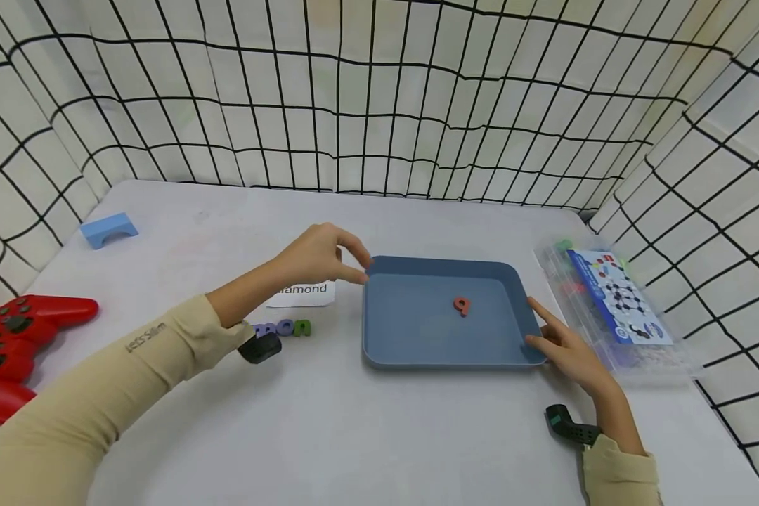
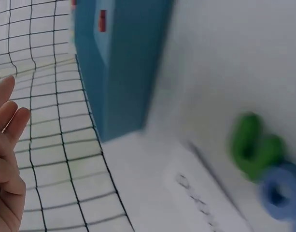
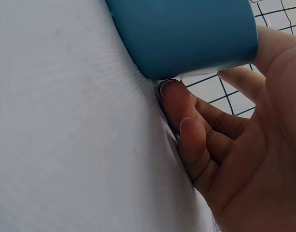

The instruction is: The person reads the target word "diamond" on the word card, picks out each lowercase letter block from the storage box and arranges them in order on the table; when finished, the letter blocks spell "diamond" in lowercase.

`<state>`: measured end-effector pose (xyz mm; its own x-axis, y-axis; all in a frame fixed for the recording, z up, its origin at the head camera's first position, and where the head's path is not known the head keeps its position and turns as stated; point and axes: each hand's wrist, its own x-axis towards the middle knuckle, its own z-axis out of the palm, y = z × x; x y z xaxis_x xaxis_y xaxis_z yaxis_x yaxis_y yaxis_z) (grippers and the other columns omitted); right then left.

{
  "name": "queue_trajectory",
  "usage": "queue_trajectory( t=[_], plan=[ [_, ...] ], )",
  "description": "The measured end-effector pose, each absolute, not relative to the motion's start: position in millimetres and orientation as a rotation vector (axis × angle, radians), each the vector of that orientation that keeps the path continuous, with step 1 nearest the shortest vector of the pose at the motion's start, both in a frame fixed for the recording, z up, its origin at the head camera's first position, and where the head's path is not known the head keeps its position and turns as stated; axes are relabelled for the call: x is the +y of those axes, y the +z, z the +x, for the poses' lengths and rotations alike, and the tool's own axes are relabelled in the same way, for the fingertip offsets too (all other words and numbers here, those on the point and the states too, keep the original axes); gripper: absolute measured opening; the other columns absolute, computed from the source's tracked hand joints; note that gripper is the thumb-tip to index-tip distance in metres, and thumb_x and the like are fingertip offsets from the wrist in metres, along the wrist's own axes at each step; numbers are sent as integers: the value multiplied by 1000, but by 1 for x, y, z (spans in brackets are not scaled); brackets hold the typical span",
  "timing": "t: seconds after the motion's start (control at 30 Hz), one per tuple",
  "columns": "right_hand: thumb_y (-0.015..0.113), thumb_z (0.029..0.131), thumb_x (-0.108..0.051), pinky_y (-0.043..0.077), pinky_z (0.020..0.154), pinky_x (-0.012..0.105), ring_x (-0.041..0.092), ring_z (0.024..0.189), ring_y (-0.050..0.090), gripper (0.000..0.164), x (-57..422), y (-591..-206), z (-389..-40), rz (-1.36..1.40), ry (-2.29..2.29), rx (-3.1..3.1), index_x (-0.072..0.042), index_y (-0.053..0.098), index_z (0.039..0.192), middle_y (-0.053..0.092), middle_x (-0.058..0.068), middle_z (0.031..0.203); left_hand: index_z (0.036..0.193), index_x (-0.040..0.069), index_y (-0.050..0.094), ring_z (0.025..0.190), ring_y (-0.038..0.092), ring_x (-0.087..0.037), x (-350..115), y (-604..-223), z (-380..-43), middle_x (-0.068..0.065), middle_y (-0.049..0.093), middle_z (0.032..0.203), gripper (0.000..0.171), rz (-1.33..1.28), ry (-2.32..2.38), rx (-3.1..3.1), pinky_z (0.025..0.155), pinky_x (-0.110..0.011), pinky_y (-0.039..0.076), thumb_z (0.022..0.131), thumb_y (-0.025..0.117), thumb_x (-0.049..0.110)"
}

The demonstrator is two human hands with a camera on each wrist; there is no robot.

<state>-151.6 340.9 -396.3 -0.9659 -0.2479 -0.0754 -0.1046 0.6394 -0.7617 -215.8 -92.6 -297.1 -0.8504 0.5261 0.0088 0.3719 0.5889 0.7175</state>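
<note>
A blue-grey tray [image 1: 443, 344] lies on the white table with one reddish-brown letter piece [image 1: 461, 306] inside. At its right side my right hand [image 1: 569, 351] grips the wall, thumb over the rim; in the right wrist view the other fingers are low beside the tray's outer wall [image 3: 186, 38]. My left hand [image 1: 316, 254] hovers at the tray's upper left corner, thumb and forefinger apart with nothing between them. Below my left wrist stands a row of letter pieces, including a blue o [image 1: 284, 327] and a green n [image 1: 302, 328]. My left forearm partly covers a printed card [image 1: 303, 295] reading "diamond".
A clear plastic box [image 1: 632, 362] with a blue-and-white booklet [image 1: 620, 295] on it stands to the right. At far left are a red game controller [image 1: 25, 337] and a blue arch block [image 1: 109, 228]. Black wire mesh [image 1: 354, 105] encloses the table's back and sides.
</note>
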Motion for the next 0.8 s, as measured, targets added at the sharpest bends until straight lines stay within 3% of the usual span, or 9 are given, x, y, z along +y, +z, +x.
queue_trajectory(
  t=[0.27, 0.5, 0.63, 0.8],
  plan=[
    [58, 96, -21, 36, 52, 28, 15, 59, 41, 68, 339, -393, -151, -302, -1248, 2683, -22, 21, 152, 49, 9, 75, 99, 12, 74, 94, 60, -16, -27, -280, -251, 2, 69, 97, 24, 996, 1027, 2562, 81, -32, 47, 78, 80, 23],
    [58, 96, -20, 36, 52, 28, 15, 58, 41, 67, 339, -393, -153, -301, -1249, 2687, -22, 23, 152, 50, 9, 76, 103, 11, 73, 87, 63, -14, 22, -286, -279, 3, 68, 100, 25, 1139, 1099, 2313, 77, -34, 50, 79, 79, 17],
    [57, 96, -18, 37, 53, 28, 15, 59, 42, 66, 337, -392, -152, -274, -1239, 2682, -20, 23, 152, 53, 11, 79, 108, 11, 72, 103, 58, -10, 42, -305, -290, 4, 68, 104, 30, 1200, 1157, 2137, 90, -29, 43, 79, 78, 17],
    [55, 96, -12, 37, 54, 27, 15, 60, 42, 64, 325, -373, -143, -275, -1230, 2682, -9, 23, 151, 52, 13, 78, 118, 9, 68, 114, 53, -17, 59, -337, -295, 4, 66, 112, 38, 1108, 1201, 2012, 81, -32, 45, 81, 77, 15]
  ],
)
